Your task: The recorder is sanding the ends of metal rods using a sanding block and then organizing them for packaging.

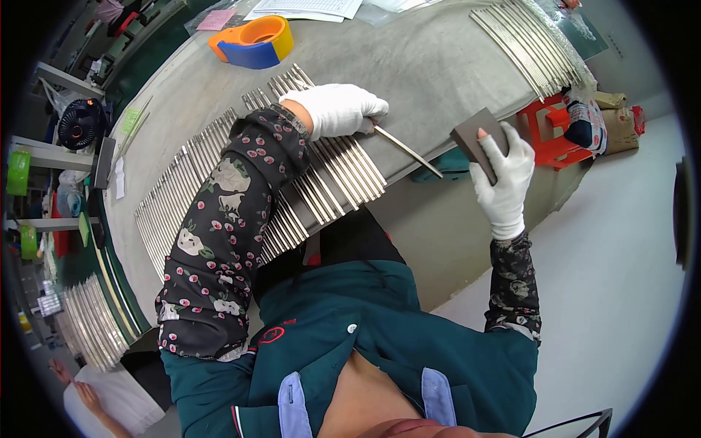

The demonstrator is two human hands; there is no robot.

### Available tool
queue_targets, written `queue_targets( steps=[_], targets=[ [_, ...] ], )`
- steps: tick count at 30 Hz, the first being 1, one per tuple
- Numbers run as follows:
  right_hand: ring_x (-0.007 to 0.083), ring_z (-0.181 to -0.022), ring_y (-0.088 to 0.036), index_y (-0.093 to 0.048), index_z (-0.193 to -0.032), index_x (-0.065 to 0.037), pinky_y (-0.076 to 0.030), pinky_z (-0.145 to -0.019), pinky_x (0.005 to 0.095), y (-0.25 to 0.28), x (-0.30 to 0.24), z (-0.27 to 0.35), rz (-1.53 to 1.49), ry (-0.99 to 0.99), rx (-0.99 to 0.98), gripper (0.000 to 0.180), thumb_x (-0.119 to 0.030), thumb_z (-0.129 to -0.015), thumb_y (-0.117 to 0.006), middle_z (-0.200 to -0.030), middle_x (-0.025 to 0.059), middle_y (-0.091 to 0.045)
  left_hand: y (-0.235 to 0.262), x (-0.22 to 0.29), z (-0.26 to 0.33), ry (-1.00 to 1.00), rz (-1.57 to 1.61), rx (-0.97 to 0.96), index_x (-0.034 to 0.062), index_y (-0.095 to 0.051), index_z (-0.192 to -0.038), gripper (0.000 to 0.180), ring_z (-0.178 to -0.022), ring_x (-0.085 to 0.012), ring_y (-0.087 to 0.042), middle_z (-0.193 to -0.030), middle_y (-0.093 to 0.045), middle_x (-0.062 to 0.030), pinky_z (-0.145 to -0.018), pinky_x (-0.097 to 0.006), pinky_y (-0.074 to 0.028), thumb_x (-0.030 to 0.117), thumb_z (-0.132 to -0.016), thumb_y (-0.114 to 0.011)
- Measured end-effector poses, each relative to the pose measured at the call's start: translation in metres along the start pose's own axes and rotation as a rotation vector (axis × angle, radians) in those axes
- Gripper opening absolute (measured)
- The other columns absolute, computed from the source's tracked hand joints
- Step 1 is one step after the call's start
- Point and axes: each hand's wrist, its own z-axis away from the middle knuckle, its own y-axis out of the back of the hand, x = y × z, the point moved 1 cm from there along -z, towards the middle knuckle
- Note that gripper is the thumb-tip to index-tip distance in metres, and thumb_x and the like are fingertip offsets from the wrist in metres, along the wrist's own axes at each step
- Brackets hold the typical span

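My left hand (338, 111), in a white glove with bare fingertips, is closed on one end of a thin metal rod (407, 151). The rod's free end points right and toward me, past the table's near edge. In my right hand (505, 182), also gloved, is a dark grey-brown rectangular block (478, 139), apart from the rod and out beyond the table edge. Under my left arm lie many slim silver rods (350, 168) side by side, partly hidden by the patterned sleeve. Another row of similar rods (522, 47) lies at the far right.
On the grey table (409, 73) an orange, yellow and blue tape dispenser (255, 42) stands at the back left, near papers (307, 9) and a pink note (216, 20). A red plastic stool (544, 131) is beyond the right edge. Another person's hand (87, 394) shows at lower left.
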Motion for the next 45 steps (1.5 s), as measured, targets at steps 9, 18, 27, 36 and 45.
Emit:
queue_targets(
  steps=[9,18,27,36,45],
  targets=[
    [0.0425,-0.126,-0.037,-0.065,-0.115,-0.017,-0.036,-0.095,0.0513,-0.038,-0.017,-0.052,0.176,0.109,-0.047,0.043,-0.036,-0.076,-0.067,-0.135,0.0206,-0.043,-0.011,-0.006,-0.003,-0.225,-0.715,0.388,0.0134,-0.059,-0.094,0.019,-0.092,-0.0216,-0.057,-0.096,-0.055,-0.0023,-0.071,-0.033,-0.047,0.007,-0.076,-0.059],
    [0.0348,-0.121,-0.043,-0.061,-0.110,-0.009,-0.033,-0.099,0.0503,-0.016,-0.074,-0.019,-0.145,0.334,-0.237,0.042,-0.021,-0.070,-0.068,-0.120,0.0132,-0.054,-0.027,-0.033,0.039,-0.084,-0.384,0.346,0.0082,-0.058,-0.110,0.034,-0.115,-0.0277,-0.053,-0.121,-0.055,-0.0081,-0.093,-0.039,-0.046,0.004,-0.077,-0.062],
    [0.0340,-0.112,-0.050,-0.058,-0.110,-0.005,-0.040,-0.092,0.0480,-0.020,-0.084,-0.005,-0.309,0.291,-0.214,0.052,-0.020,-0.063,-0.075,-0.113,0.0129,-0.057,-0.042,-0.043,0.062,-0.043,-0.520,0.369,0.0139,-0.033,-0.144,0.061,-0.141,-0.0292,-0.025,-0.150,-0.030,-0.0125,-0.115,-0.050,-0.017,0.043,-0.093,-0.047],
    [0.0320,-0.107,-0.054,-0.061,-0.105,-0.011,-0.046,-0.085,0.0447,-0.035,-0.093,0.000,-0.258,0.336,-0.117,0.047,-0.020,-0.062,-0.077,-0.109,0.0104,-0.058,-0.043,-0.046,0.066,-0.041,-0.524,0.355,0.0138,-0.032,-0.144,0.060,-0.141,-0.0282,-0.024,-0.150,-0.029,-0.0124,-0.115,-0.050,-0.016,0.044,-0.094,-0.045],
    [0.0256,-0.102,-0.056,-0.062,-0.092,-0.011,-0.049,-0.079,0.0394,-0.040,-0.093,-0.001,-0.180,0.490,0.035,0.026,-0.009,-0.068,-0.073,-0.104,0.0047,-0.060,-0.045,-0.049,0.063,-0.015,-0.503,0.344,0.0145,-0.031,-0.146,0.061,-0.142,-0.0274,-0.022,-0.151,-0.028,-0.0124,-0.115,-0.051,-0.015,0.047,-0.095,-0.041]
  ],
)
